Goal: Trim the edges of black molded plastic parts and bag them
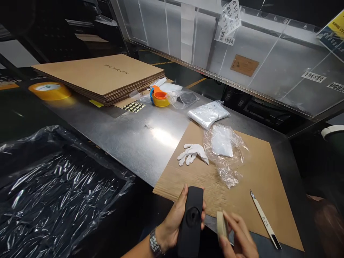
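Observation:
My left hand (174, 218) is wrapped round a long black plastic-looking piece (192, 206) with a round recess in its face, held upright near the table's front edge. Between the thumb and fingers of my right hand (239, 233) is a small beige block (221, 224), seen edge-on and just right of the black piece, not touching it. Under and beyond both hands lies a flat cardboard sheet (258, 168). On it rest a white glove (192, 154), a crumpled clear bag (225, 143) with white contents, and a white-handled craft knife (264, 218) marked A26.
A stack of cardboard (113, 75) stands at the far left beside a yellow tape roll (49, 90). Behind the glove are an orange tape dispenser (160, 96) and a wrapped white packet (208, 114). Black plastic sheeting (61, 186) covers something at lower left. A clear panel (172, 32) borders the back.

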### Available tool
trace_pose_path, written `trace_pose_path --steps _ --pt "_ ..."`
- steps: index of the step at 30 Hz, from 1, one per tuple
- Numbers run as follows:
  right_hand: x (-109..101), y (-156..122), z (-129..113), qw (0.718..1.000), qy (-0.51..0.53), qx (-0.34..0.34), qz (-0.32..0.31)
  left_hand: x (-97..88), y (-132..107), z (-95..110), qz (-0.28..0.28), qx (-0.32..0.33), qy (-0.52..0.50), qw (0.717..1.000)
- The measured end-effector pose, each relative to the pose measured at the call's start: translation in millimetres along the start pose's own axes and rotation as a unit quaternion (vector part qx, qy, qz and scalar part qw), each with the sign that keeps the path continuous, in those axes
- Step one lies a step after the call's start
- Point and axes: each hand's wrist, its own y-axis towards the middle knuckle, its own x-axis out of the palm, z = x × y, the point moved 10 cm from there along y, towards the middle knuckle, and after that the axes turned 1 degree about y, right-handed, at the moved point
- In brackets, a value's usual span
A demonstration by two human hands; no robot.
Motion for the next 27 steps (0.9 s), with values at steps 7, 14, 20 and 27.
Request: trace_pose_path --steps 7,14,20,27 --pt "43 41 -66 0.949 -0.096 -0.213 -0.210 0.5 -9 -45 -0.013 -0.123 0.109 0.986" --pt "42 40 -50 0.946 -0.102 -0.206 -0.228 -7.1 -8 -40 -0.011 -0.121 0.138 0.983" --pt "45 39 -68 0.948 -0.175 -0.219 -0.149 -2.5 -10 -15 0.059 -0.021 0.105 0.992" --pt "71 -11 -87 0.931 -0.261 -0.224 -0.120 -10.5 3 -23 0.078 -0.057 0.023 0.995"
